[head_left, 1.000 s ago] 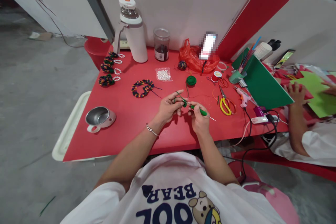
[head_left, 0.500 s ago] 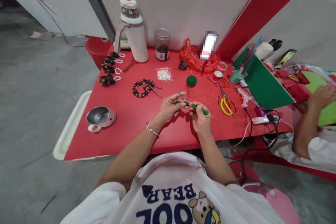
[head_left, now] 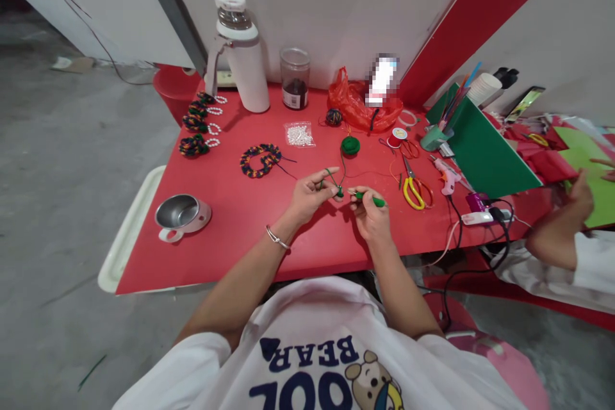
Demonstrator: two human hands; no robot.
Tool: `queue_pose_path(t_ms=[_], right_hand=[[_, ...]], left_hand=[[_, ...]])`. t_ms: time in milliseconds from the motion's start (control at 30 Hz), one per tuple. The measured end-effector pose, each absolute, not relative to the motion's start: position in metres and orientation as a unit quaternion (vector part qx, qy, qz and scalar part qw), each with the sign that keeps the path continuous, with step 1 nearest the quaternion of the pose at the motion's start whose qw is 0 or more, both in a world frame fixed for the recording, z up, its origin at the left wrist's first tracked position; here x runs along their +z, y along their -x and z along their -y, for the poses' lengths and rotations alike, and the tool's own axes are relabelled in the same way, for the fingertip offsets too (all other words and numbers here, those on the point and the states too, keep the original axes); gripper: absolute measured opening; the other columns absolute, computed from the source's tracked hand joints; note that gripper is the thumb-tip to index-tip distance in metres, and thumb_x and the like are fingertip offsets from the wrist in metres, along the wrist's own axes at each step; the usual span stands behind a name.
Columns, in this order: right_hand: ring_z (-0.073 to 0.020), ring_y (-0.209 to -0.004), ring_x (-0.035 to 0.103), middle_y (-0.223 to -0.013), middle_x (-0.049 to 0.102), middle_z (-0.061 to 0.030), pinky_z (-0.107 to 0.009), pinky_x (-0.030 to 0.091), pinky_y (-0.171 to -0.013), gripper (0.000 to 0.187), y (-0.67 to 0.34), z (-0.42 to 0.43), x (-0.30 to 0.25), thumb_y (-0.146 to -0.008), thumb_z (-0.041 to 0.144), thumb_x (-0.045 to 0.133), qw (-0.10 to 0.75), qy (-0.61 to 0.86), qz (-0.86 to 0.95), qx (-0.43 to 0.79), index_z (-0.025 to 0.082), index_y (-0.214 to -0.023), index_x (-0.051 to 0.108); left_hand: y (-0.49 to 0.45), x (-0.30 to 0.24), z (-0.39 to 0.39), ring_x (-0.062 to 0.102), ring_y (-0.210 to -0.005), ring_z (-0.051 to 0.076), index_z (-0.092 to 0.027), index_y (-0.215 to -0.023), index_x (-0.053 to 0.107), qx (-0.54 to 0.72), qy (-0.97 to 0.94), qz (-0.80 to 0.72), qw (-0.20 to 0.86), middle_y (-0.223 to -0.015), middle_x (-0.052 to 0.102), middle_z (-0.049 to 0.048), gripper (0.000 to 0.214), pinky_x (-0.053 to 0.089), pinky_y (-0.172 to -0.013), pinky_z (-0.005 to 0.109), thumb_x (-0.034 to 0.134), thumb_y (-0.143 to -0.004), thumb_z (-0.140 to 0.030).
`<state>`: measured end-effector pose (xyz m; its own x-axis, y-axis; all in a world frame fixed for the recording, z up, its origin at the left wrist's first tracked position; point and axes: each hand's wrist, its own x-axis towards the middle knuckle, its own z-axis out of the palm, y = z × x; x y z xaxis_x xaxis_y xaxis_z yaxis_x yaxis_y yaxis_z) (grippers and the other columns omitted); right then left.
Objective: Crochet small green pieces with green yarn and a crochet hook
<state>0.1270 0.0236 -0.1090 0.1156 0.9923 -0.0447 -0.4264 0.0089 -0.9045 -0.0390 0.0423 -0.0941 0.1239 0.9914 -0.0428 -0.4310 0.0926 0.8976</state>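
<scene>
My left hand (head_left: 310,194) pinches a small green crochet piece (head_left: 339,191) with green yarn looped over its fingers. The yarn runs back to a green yarn ball (head_left: 350,145) on the red table (head_left: 240,218). Close to the right, my right hand (head_left: 369,214) grips a green-handled crochet hook (head_left: 371,199), its tip pointing at the green piece. Both hands hover just above the table near its front edge.
A white thermos (head_left: 239,54), a jar (head_left: 295,77), a bag of white beads (head_left: 298,135), a multicoloured crochet ring (head_left: 260,159), yellow scissors (head_left: 412,190), a glue gun (head_left: 445,176) and a steel cup (head_left: 180,214) lie around. Another person's arm (head_left: 557,230) works at the right.
My hands have stayed almost in place, with the hook now turned more toward the green piece. The other person's hand at the right has shifted back toward the green sheet.
</scene>
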Motion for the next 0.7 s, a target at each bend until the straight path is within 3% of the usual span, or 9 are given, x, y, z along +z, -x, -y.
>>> queue_pose_path(t_ms=[200, 433, 700], right_hand=[[-0.0132, -0.066, 0.064, -0.082, 0.077, -0.0026, -0.025, 0.052, -0.055, 0.04, -0.128, -0.023, -0.108, -0.07, 0.06, 0.087, 0.61, 0.422, 0.353, 0.57, 0.024, -0.085, 0.077], [-0.0157, -0.07, 0.068, -0.089, 0.081, -0.0035, -0.03, 0.055, -0.061, 0.036, -0.146, -0.028, -0.103, -0.07, 0.058, 0.088, 0.578, 0.416, 0.459, 0.531, 0.025, -0.083, 0.081], [-0.0243, -0.095, 0.074, -0.099, 0.082, -0.0048, -0.045, 0.059, -0.088, 0.019, -0.17, -0.035, -0.085, -0.087, 0.049, 0.079, 0.499, 0.364, 0.656, 0.434, 0.032, -0.092, 0.084]], left_hand=[[0.039, -0.094, -0.042, 0.072, -0.061, 0.017, -0.014, -0.121, 0.074, 0.562, -0.38, -0.357, 0.642, -0.067, 0.072, -0.0002, 0.059, 0.056, -0.064, 0.03, 0.089, -0.067, -0.03], [0.04, -0.09, -0.04, 0.069, -0.056, 0.016, -0.012, -0.12, 0.074, 0.548, -0.358, -0.355, 0.668, -0.066, 0.07, 0.0003, 0.058, 0.05, -0.055, 0.025, 0.086, -0.065, -0.025], [0.044, -0.089, -0.04, 0.067, -0.056, 0.014, -0.012, -0.118, 0.074, 0.508, -0.347, -0.326, 0.718, -0.067, 0.068, -0.0005, 0.055, 0.05, -0.057, 0.025, 0.084, -0.064, -0.021]])
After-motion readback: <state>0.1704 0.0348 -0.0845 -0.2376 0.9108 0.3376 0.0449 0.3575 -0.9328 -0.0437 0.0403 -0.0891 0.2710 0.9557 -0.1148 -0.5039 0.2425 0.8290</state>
